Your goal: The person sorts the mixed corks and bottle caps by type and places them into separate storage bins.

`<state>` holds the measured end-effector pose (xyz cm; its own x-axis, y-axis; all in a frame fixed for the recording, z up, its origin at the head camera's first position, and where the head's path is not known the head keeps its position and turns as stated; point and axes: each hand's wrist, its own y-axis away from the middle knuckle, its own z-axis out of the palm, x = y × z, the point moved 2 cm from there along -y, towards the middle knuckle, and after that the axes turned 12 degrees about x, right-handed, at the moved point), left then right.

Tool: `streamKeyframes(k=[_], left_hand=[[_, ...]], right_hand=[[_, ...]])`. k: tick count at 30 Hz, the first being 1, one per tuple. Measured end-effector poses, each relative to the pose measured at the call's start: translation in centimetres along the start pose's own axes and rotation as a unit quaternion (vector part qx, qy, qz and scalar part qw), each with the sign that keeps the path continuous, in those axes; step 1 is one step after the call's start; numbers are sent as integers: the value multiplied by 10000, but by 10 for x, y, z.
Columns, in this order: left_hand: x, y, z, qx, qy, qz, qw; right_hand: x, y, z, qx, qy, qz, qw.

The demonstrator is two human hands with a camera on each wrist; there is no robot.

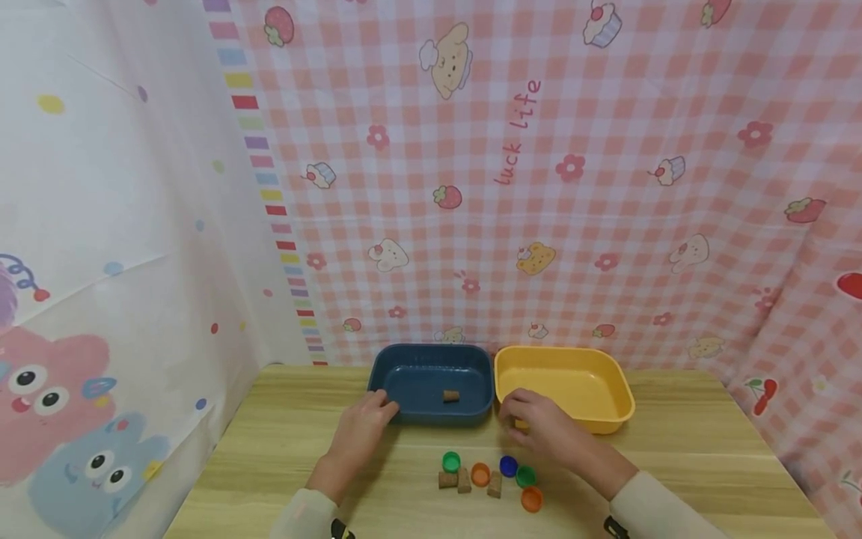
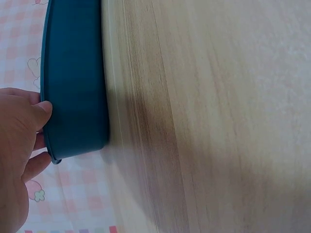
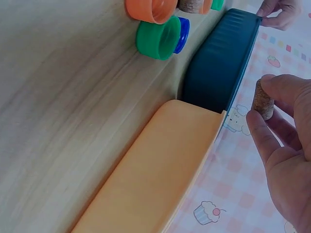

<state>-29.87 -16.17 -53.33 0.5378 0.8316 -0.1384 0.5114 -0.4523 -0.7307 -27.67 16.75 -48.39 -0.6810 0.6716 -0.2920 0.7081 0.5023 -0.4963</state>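
Observation:
At the near left corner of the dark blue tray [image 1: 414,385], my left hand [image 1: 359,428] grips the rim. Its thumb lies on the outer wall in the left wrist view, and the other fingers go over the edge. My right hand [image 1: 542,428] pinches a small cork [image 3: 263,100] between thumb and fingers, by the near left corner of the yellow tray [image 1: 572,385]. Another cork [image 1: 450,395] lies inside the blue tray. In front of the trays are several corks [image 1: 464,480] and bottle caps, among them a green cap [image 1: 451,462], an orange cap [image 1: 532,499] and a blue cap [image 1: 508,466].
Both trays stand side by side at the back of the wooden table [image 1: 283,442]. Directly behind them hangs a pink checked cloth [image 1: 417,284]. A white cloth [image 1: 168,299] with cartoon prints hangs to the left.

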Motion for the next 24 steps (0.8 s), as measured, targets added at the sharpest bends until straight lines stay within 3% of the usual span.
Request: streamKeyframes(k=[7,24], left_hand=[[0,0,0,-98,40,-28,9999],[0,0,-2,46,217,-238,9995]], right_hand=[[-2,-12,1,144,130,-380,9991],[-2,-49,13,-82,228,-496,9985]])
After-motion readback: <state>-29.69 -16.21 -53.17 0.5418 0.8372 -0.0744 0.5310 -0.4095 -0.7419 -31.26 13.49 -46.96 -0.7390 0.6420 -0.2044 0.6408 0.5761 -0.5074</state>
